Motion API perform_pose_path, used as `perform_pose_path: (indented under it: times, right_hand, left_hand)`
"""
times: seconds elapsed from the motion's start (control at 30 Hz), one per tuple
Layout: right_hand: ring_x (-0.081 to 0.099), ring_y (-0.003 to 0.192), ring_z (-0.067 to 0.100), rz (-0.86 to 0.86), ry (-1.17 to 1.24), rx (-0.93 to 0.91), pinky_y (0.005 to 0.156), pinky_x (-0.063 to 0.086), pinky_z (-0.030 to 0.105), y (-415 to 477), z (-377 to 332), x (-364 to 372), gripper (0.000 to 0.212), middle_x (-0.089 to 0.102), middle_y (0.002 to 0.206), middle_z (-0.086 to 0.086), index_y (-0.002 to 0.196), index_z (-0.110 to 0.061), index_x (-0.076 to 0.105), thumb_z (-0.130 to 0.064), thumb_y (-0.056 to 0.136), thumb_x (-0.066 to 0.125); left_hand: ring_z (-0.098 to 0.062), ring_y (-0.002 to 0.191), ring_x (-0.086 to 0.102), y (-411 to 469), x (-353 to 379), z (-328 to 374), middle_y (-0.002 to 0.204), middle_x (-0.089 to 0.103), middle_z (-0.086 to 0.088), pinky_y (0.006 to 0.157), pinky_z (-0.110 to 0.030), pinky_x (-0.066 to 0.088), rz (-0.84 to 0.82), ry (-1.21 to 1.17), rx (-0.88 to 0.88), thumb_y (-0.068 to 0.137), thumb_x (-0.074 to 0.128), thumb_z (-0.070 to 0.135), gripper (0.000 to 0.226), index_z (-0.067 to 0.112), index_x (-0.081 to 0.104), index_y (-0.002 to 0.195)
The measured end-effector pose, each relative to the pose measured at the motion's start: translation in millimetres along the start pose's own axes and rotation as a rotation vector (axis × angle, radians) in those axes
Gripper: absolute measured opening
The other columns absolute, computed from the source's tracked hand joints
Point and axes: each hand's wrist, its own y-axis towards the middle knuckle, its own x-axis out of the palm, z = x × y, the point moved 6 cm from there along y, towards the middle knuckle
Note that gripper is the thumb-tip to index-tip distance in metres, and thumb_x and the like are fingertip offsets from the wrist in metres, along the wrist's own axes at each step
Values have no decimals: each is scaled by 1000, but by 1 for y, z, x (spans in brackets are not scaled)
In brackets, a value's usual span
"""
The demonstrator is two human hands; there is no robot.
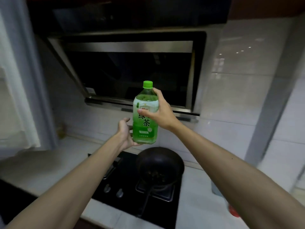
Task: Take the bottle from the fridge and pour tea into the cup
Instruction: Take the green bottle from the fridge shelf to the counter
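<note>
Bottle (pixel 145 116) upright between both hands, green cap (pixel 147 84) on. Right hand (pixel 162 113) wraps its shoulder below the cap. Left hand (pixel 125 134) cups the base, likely bearing the weight. Wok (pixel 160 164) below the hands.

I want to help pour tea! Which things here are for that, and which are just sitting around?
For the tea: bottle, its green cap, left hand and right hand holding it.
Just lying about: black pan, stove, range hood.
</note>
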Motion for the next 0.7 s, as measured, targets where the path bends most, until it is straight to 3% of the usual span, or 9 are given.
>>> perform_pose_path:
  times: [0.3,0.47,0.7]
  right_hand:
    - [62,110,13,155,-126,85,97,51,44,-55,27,-101,95,63,122,-4,141,-35,32,-56,63,82]
    - [65,102,6,233,-155,135,91,54,31,-84,39,-134,84,65,116,-5,139,-27,37,-34,71,85]
    - [66,102,10,324,-232,232,91,55,41,-114,62,-156,80,65,115,-5,134,-31,38,-39,69,85]
  left_hand:
    - [-39,99,60,12,97,-57,112,59,-24,71,-52,53,-196,46,-111,96,28,45,58,0,49,125]
    - [-39,96,60,23,131,-88,109,59,-24,71,-51,52,-290,87,-194,96,27,45,59,0,49,127]
    - [-40,101,60,37,159,-130,118,58,-25,73,-50,52,-390,107,-319,95,30,46,60,0,47,130]
